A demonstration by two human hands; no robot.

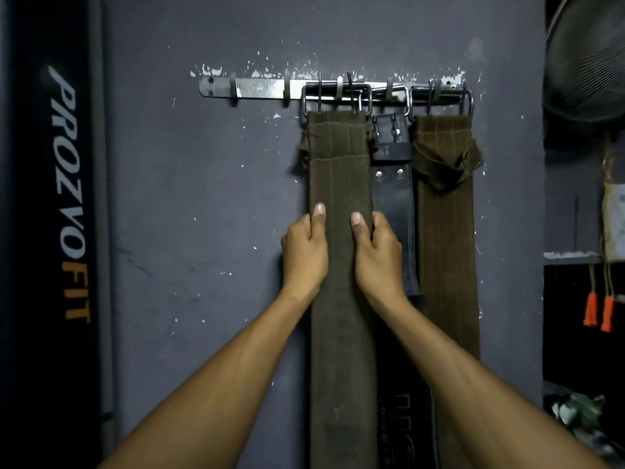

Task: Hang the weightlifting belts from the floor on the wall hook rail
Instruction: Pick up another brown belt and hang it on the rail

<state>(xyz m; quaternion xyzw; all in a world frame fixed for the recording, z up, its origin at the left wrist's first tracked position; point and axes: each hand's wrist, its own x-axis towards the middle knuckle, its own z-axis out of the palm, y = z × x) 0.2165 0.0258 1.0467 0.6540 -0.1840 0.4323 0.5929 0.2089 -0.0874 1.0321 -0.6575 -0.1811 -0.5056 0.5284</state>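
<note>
A metal hook rail (pixel 260 88) is fixed to the dark grey wall. Three belts hang from its right half by their buckles. The left one is an olive-brown belt (pixel 338 177). A black leather belt (pixel 394 198) hangs in the middle, partly behind it. A second brown belt (pixel 446 238) hangs on the right. My left hand (pixel 304 252) grips the left edge of the olive-brown belt, thumb on its front. My right hand (pixel 375 252) grips its right edge the same way.
Two bare hooks (pixel 234 93) stand on the rail's left half. A tall black pad printed PROZVOFIT (pixel 67 198) leans at the left. At the right are a fan (pixel 588 55), a shelf (pixel 575 255) and orange handles (pixel 598 313).
</note>
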